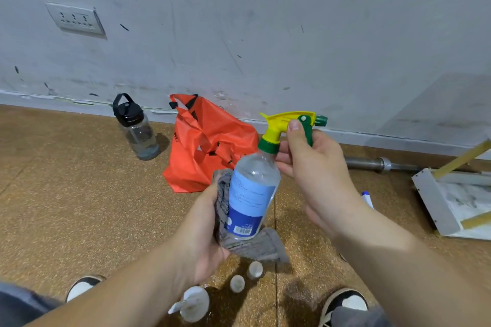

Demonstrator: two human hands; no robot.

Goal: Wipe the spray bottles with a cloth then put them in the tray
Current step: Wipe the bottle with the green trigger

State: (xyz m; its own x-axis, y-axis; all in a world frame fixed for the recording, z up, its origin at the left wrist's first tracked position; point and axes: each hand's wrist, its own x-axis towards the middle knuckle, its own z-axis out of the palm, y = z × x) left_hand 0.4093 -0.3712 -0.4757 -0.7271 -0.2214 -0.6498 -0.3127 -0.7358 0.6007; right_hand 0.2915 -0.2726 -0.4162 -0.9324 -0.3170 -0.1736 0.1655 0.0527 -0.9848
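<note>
A clear spray bottle [252, 194] with a blue label and a yellow-green trigger head is held tilted above the floor. My right hand [310, 162] grips its trigger head and neck. My left hand [202, 231] holds a grey cloth [255, 245] wrapped against the bottle's lower left side and bottom. A white tray [435, 202] with yellow handles lies on the floor at the right. Another spray bottle's white-and-blue tip [368, 199] peeks out behind my right forearm.
Several small pale bottles [195, 304] stand on the cork floor between my shoes [345, 302]. An orange bag [207, 146] and a dark water bottle [136, 127] sit by the wall. A metal bar [382, 164] lies along the skirting.
</note>
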